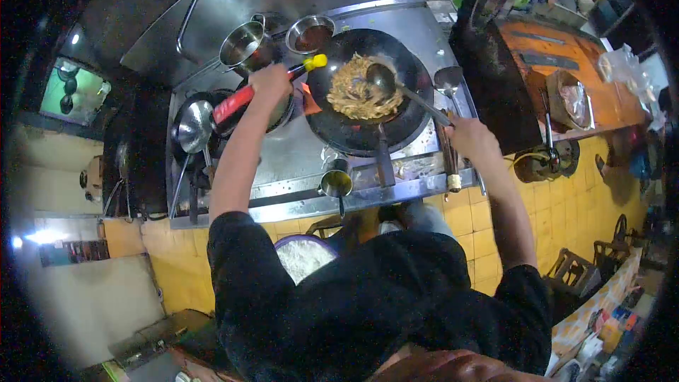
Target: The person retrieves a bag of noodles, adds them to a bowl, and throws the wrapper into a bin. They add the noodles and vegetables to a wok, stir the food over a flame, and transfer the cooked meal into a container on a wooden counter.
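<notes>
Parked ladle [194,127]: lies left of the left hand [271,85]; its place there likely leaves the wok side clear.
Bottle [230,105]: held by the left hand, neck aimed right over the wok rim; the slant presumably brings the yellow cap [316,61] within reach of the food.
Pot [244,39]: sits just beyond the left-hand grip.
Left grip: fingers wrapped closed around the bottle, toward its neck end, probably for control of the cap.
Steel bowl [297,30]: stands beyond the cap, beside the wok, likely for easy reach.
Wok [410,60]: stands between the two grips, accessible to both.
Working ladle [382,80]: bowl over the right part of the food (contact is not clear), handle running down to the right hand [475,143].
Right grip: closed around the handle's far end; this hold presumably keeps the fingers away from the heat.
Bottle finish: red label with pale lettering, dark neck; no stream shows at the cap.
Food [350,99]: in the wok, between the hands; a brown, glossy, tangled heap of strips, with faint haze above.
Working ladle finish: dark, rounded bowl; long grey handle.
</notes>
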Motion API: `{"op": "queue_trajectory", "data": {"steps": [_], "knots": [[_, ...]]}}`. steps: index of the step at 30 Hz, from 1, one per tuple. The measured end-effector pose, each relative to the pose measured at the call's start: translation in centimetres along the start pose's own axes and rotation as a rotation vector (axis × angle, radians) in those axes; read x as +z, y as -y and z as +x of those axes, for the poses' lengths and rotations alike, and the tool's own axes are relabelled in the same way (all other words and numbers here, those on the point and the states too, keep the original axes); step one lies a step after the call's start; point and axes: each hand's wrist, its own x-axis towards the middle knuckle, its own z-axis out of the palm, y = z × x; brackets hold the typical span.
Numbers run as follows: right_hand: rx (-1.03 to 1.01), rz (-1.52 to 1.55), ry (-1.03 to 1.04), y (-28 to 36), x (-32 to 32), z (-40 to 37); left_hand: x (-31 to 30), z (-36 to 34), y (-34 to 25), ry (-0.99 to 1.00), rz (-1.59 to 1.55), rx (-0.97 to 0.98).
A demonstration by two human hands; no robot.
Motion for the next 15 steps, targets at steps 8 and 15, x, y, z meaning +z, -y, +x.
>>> {"op": "queue_trajectory", "data": {"steps": [8,15], "knots": [[-0.293,0.014,0.092,-2.3,3.6,0.6,-0.4,5.3,-5.5,-0.028,0.623,0.101],[-0.240,0.010,-0.039,-1.3,10.2,1.8,1.1,3.3,-2.5,0.184,-0.068,-0.062]]}}
